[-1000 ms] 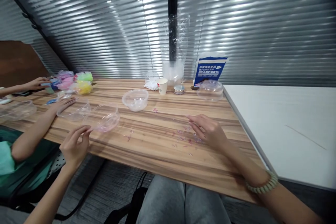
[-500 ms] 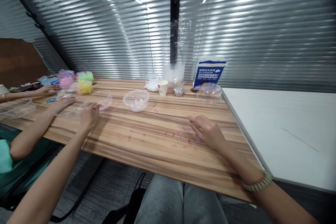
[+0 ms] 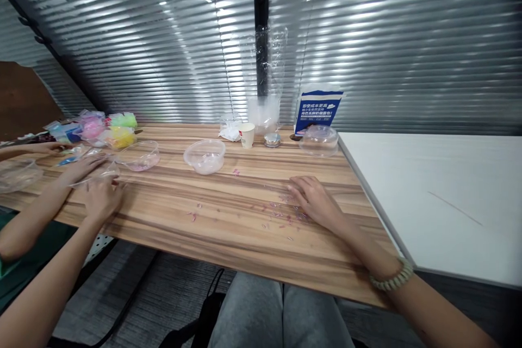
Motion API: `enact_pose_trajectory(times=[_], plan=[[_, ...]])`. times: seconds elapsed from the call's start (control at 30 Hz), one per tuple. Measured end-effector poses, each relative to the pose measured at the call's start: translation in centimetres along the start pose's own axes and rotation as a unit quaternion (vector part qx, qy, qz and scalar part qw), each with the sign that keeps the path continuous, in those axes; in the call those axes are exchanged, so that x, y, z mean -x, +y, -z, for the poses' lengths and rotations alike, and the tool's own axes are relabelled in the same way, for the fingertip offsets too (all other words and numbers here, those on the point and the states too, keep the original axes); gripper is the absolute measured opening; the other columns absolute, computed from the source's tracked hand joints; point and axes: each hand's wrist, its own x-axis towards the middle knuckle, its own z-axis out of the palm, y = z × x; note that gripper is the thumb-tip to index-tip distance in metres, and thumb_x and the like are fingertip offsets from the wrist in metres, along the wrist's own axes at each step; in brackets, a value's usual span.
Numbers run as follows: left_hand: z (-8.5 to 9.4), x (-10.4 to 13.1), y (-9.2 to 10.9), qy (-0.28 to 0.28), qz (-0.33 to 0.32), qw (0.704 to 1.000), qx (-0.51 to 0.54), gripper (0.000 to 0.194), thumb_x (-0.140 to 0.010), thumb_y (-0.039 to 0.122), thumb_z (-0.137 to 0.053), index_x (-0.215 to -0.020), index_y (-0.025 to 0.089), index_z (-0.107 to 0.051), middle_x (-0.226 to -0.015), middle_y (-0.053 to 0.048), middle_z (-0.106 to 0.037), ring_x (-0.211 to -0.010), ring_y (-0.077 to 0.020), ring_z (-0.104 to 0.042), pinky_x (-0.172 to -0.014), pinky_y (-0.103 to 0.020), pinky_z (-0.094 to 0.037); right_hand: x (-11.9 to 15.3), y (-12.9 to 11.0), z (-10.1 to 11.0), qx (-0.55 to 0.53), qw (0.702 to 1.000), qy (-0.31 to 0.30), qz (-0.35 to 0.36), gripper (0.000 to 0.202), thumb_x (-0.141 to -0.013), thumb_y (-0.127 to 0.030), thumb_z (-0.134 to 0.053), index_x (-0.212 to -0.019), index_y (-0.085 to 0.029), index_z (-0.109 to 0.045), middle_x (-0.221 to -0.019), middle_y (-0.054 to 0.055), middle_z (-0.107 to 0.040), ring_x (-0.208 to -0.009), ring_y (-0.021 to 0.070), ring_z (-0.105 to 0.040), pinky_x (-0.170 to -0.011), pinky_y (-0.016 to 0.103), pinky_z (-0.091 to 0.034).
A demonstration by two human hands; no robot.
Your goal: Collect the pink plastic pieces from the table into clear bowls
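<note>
On the left side of the table, my left hand (image 3: 103, 196) is by a clear plastic piece (image 3: 106, 169), next to a co-worker's hand; its fingers are curled and partly hidden, so its grip is unclear. My right hand (image 3: 312, 196) rests on the wooden table with its fingers apart, holding nothing. Small pink and purple bits (image 3: 289, 219) lie scattered beside and below it. A clear bowl (image 3: 142, 156) with some pinkish bits stands beyond my left hand. Another clear bowl (image 3: 205, 157) stands between my hands, farther back.
A co-worker's hand (image 3: 85, 167) lies at the left. Colourful bags (image 3: 93, 128) are piled behind it. Along the back stand a paper cup (image 3: 247, 135), a small round tin (image 3: 272, 140), a blue packet (image 3: 318, 112) and a clear container (image 3: 320, 140). A white table (image 3: 448, 174) adjoins at right.
My left hand has moved left and nearer, away from the clear bowl with pinkish bits. My right hand stays by the scattered bits. The whole view has shifted slightly.
</note>
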Motion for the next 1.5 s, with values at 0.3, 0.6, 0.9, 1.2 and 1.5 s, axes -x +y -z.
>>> enact_pose_trajectory(times=[0.3,0.6,0.9,1.2,1.5], plan=[[1.0,1.2,0.7,0.092,-0.039,0.992,-0.080,0.045,-0.084,0.038,-0.035,-0.120,0.014,-0.049,-0.118,-0.013,-0.055,-0.107,-0.0281,-0.048,-0.092,-0.039,-0.035,0.2,1.0,-0.7,0.021,1.000,0.014,-0.016,0.028,-0.092,-0.032,-0.039,-0.103,-0.016,-0.059,-0.100,0.011,-0.064,-0.098,0.0241,-0.057,-0.084,0.040,-0.045],[-0.3,-1.6,-1.3,0.012,0.071,0.995,-0.065,0.056,-0.077,0.033,-0.045,-0.120,-0.002,-0.043,-0.123,-0.028,-0.048,-0.112,-0.0381,-0.044,-0.091,-0.048,-0.033,0.1,1.1,-0.7,0.027,0.999,0.033,-0.027,0.027,-0.091,-0.034,-0.041,-0.102,-0.016,-0.059,-0.099,0.010,-0.065,-0.097,0.0247,-0.057,-0.082,0.040,-0.046],[1.9,2.6,-1.6,0.104,-0.030,0.994,-0.025,0.034,-0.083,0.031,-0.036,-0.093,0.012,-0.062,-0.097,-0.012,-0.066,-0.091,-0.0255,-0.060,-0.085,-0.035,-0.041,0.1,0.8,-0.6,0.034,0.999,0.015,-0.022,0.027,-0.092,-0.033,-0.040,-0.102,-0.016,-0.059,-0.103,0.011,-0.064,-0.099,0.0258,-0.056,-0.082,0.041,-0.047],[6.9,10.2,8.7,0.197,-0.297,0.926,0.125,0.014,-0.084,0.020,-0.052,-0.095,0.024,-0.059,-0.084,-0.001,-0.068,-0.075,-0.0173,-0.063,-0.075,-0.030,-0.047,0.0,0.3,0.0,0.014,0.999,-0.013,-0.047,0.032,-0.093,-0.034,-0.036,-0.105,-0.015,-0.058,-0.103,0.011,-0.064,-0.102,0.0236,-0.054,-0.089,0.038,-0.042],[6.6,7.2,23.5,0.195,-0.438,0.840,0.253,0.013,-0.084,0.011,-0.051,-0.090,0.018,-0.061,-0.083,-0.004,-0.069,-0.079,-0.0154,-0.059,-0.080,-0.033,-0.043,-0.1,0.7,-0.3,0.013,0.998,-0.016,-0.056,0.035,-0.094,-0.035,-0.033,-0.109,-0.014,-0.057,-0.108,0.011,-0.062,-0.105,0.0235,-0.053,-0.091,0.038,-0.041]])
